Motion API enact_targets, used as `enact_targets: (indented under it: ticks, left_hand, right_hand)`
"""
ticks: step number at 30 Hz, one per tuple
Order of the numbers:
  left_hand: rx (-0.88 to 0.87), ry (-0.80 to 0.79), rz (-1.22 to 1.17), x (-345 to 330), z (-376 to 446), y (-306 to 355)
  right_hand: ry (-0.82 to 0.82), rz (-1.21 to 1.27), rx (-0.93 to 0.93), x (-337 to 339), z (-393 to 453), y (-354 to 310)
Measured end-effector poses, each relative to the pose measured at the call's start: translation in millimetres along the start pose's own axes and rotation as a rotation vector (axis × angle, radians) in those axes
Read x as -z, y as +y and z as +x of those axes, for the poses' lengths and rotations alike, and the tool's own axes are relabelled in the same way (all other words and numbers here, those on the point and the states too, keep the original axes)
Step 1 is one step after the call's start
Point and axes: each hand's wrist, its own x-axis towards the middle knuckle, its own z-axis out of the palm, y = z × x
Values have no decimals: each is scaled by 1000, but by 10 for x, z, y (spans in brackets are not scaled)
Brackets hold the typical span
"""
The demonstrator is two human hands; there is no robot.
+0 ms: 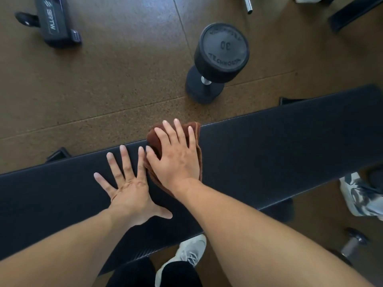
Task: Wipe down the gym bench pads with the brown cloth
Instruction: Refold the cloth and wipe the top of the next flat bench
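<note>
The fingers (178,131) of the right hand (176,160) are spread and pressed flat on the brown cloth (154,139), pinching nothing. The left hand (128,187) rests just beside it, fingers splayed on the bare desk pad (279,150), bracing. The cloth lies folded at the pad's far edge, slightly overhanging. It looks soft, light and limp: flat palm pressure should carry it better than a pinch, and the smooth dark pad probably lets it slide. Most of the cloth is hidden under the hand; the pad's ends are cut off, and its frame is scarcely visible.
</note>
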Motion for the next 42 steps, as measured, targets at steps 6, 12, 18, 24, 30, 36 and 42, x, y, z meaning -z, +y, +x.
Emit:
enact_targets:
  ticks: [6, 12, 18, 24, 30, 36, 42]
  left_hand:
    - [-16, 40, 28, -12, -34, -10]
    - [-185, 296, 213, -186, 19, -157]
    - [-379, 360, 234, -151, 291, 1061]
    - [-512, 302, 133, -155, 762, 3072]
    - [-391, 240, 238, -255, 1084, 3895]
    - [-344, 145, 295, -218, 1053, 3912]
    - [-414, 76, 386, -117, 1043, 3808]
  right_hand:
    - [43, 32, 117, 49, 124, 202]
    - [97, 1, 176, 222, 418, 779]
    - [249, -34, 50, 605, 522, 2093]
    - [373, -165, -117, 1196, 582, 3944]
    - [250, -167, -383, 1599, 513, 5072]
    - [259, -112, -295, 1477, 363, 4842]
    - [266, -16, -338, 1141, -96, 4142]
